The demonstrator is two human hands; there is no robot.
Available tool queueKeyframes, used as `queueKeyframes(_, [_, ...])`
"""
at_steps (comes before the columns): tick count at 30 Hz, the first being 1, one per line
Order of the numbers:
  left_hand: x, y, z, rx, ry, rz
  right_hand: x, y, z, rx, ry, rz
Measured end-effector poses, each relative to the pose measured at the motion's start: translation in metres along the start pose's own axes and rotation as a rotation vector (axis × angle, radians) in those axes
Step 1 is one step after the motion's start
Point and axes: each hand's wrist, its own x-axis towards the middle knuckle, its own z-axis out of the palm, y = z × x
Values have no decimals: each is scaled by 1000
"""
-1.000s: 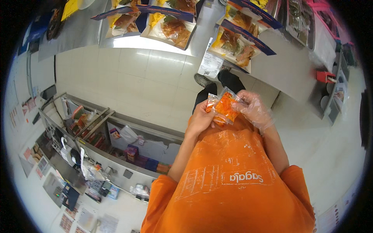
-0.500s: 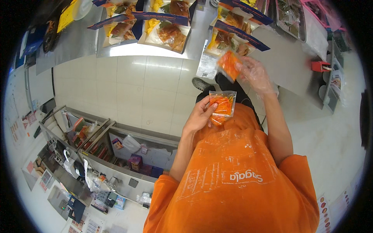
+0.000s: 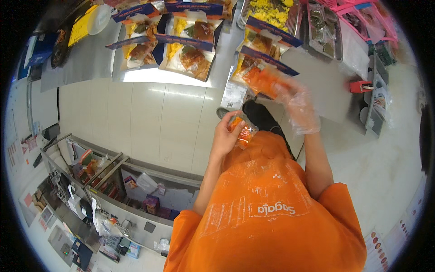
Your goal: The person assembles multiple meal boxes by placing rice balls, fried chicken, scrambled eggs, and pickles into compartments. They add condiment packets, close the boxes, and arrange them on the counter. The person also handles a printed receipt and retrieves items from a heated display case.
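— What do you log for the hands?

— I note the left hand [image 3: 225, 136] near the chest, fingers closed round a small clear packet of orange filling [image 3: 243, 131]. The right hand [image 3: 294, 102], in a clear plastic glove, is blurred; it grips a second orange packet [image 3: 262, 79] over the steel counter [image 3: 317, 90].

— Where exactly?

— Just at the open meal tray [image 3: 258, 56] nearest me, beside two more filled trays [image 3: 181, 50]; whether they touch, I cannot tell.

Orange apron [image 3: 267, 217], clear-gloved right hand [image 3: 297, 106], orange sachet [image 3: 244, 131], navy-edged meal trays [image 3: 190, 54], red tape dispenser [image 3: 360, 86]
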Motion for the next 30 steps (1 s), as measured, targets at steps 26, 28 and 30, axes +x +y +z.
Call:
queueKeyframes(26, [57,23,27,-4,-284,-250,45,-2,-86,-584,174,-14])
queueKeyframes(28, [54,28,25,-22,-286,-245,41,-7,-77,-515,130,-61])
queueKeyframes(30, [52,33,24,-51,-272,-227,47,-11,-62,-359,113,-76])
